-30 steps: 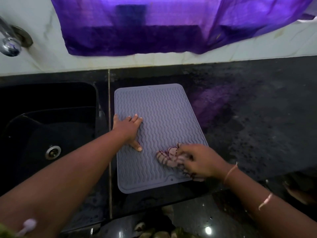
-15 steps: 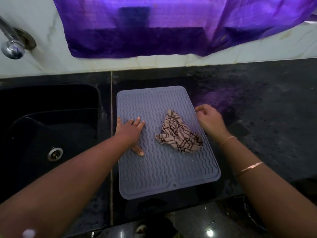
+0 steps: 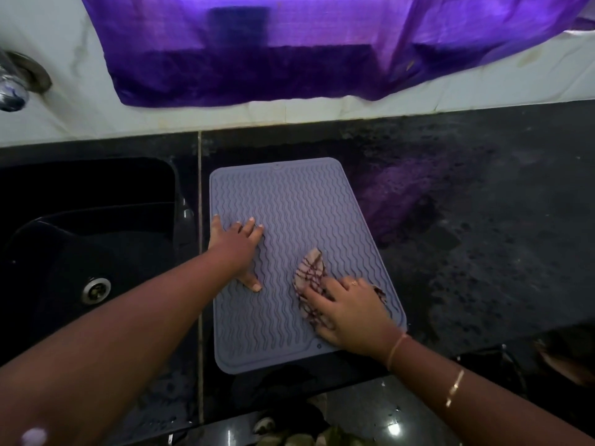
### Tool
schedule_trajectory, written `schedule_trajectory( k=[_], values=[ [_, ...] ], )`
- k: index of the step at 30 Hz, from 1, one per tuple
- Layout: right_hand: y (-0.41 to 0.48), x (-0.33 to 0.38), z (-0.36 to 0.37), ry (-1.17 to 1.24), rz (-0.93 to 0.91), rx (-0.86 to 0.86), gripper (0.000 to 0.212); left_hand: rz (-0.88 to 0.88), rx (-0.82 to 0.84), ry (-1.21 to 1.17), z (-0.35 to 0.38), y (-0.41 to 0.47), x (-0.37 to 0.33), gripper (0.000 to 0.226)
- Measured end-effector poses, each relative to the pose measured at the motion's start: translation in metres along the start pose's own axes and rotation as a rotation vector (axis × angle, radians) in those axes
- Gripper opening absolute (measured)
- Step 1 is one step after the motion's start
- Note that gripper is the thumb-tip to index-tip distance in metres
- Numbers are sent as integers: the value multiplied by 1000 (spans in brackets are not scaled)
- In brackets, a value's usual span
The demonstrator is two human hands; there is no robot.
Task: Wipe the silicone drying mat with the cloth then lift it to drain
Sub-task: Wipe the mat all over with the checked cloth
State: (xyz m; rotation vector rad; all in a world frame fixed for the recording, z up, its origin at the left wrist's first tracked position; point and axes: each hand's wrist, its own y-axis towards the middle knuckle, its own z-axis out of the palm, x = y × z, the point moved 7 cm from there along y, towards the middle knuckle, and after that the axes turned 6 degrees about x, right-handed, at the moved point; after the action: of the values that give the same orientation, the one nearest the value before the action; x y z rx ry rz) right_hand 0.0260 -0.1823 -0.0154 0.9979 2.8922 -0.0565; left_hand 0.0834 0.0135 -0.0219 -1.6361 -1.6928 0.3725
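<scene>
A grey silicone drying mat (image 3: 296,201) with wavy ridges lies flat on the black counter, just right of the sink. My left hand (image 3: 236,249) rests flat on the mat's left side, fingers straight and spread. A beige cloth with dark red stripes (image 3: 310,272) sits on the mat's lower right part. My right hand (image 3: 351,312) lies on top of the cloth and presses it onto the mat, covering most of it; its fingers look slightly bent over the fabric.
A black sink (image 3: 87,252) with a metal drain (image 3: 96,289) is to the left, a tap (image 3: 13,88) above it. A purple cloth (image 3: 289,49) hangs on the white wall behind. Black speckled counter (image 3: 483,220) extends right. The counter's front edge is close below the mat.
My right hand was off the cloth at the mat's right edge half a second ago; now it is back on the cloth, lower on the mat. My left hand has stayed put.
</scene>
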Motion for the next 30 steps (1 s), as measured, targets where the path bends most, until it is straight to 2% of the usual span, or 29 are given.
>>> schedule_trajectory(
  k=[3, 6, 8, 10, 12, 14, 16, 18, 20, 22, 23, 26, 30],
  values=[
    [-2, -24, 1, -18, -6, -2, 54, 1, 19, 54, -2, -1, -3, 128],
    [17, -66, -10, 203, 284, 24, 47, -20, 36, 204, -9, -1, -8, 128],
    [33, -98, -24, 406, 501, -49, 44, -23, 55, 286, -18, -2, -12, 128],
    [55, -131, -43, 524, 627, -172, 40, -3, 38, 232, -36, -2, -15, 127],
    [86, -158, -58, 549, 681, -239, 41, 35, -25, 43, -55, 0, -20, 129],
    [119, -173, -64, 515, 684, -238, 45, 75, -56, -146, -62, 8, -27, 134],
    [151, -174, -63, 478, 682, -192, 46, 72, -33, -233, -51, 16, -38, 140],
    [179, -167, -51, 447, 675, -38, 53, 40, -27, -220, -37, 21, -47, 146],
    [198, -159, -27, 419, 693, 194, 71, 22, -43, -206, -31, 26, -49, 148],
    [204, -148, -6, 377, 696, 306, 85, 13, -46, -192, -31, 27, -48, 148],
    [205, -142, 2, 334, 676, 308, 85, 4, -43, -172, -32, 28, -48, 149],
    [192, -126, 9, 132, 612, 221, 69, -17, -27, -124, -34, 28, -50, 150],
    [148, -97, 5, 45, 551, 175, 62, -32, -43, -86, -35, 28, -49, 150]
  ],
)
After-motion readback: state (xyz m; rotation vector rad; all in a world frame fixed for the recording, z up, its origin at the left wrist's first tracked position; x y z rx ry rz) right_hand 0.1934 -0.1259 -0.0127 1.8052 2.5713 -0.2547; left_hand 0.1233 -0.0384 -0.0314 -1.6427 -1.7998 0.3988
